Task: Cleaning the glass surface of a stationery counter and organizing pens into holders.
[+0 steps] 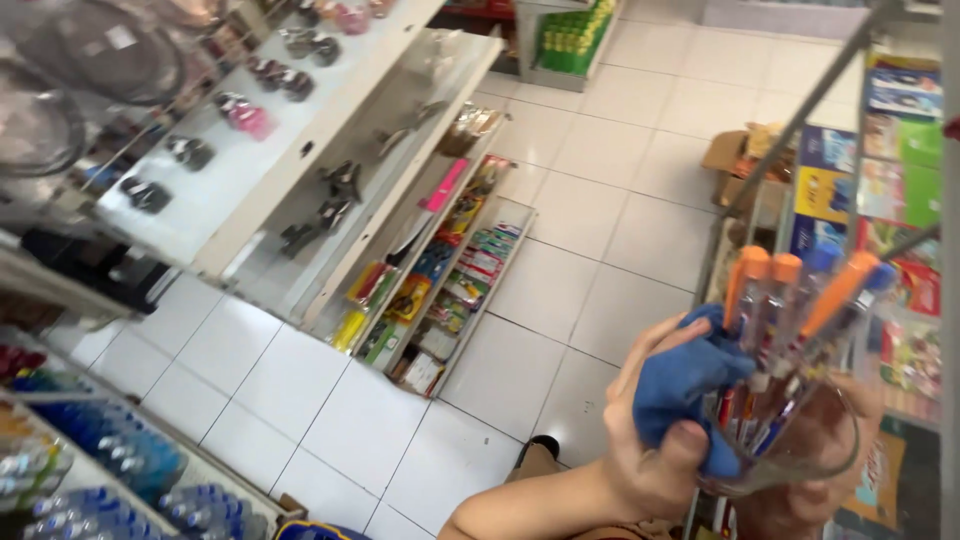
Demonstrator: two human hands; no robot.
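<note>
My left hand (640, 440) presses a crumpled blue cloth (685, 385) against the side of a clear glass cup (800, 450). The cup holds several pens (790, 320) with orange and blue caps, standing upright. My right hand (800, 505) shows through and under the glass, cupping it from below and from the far side. Both hands are at the lower right of the view, in front of a shelf of colourful packets.
White shop shelves (300, 170) with small goods and snack packets (440, 290) run along the left. Bottled drinks (110, 450) fill the lower left. A white tiled floor (570, 200) forms the aisle. Cardboard boxes (745, 160) sit by the right-hand rack (890, 190).
</note>
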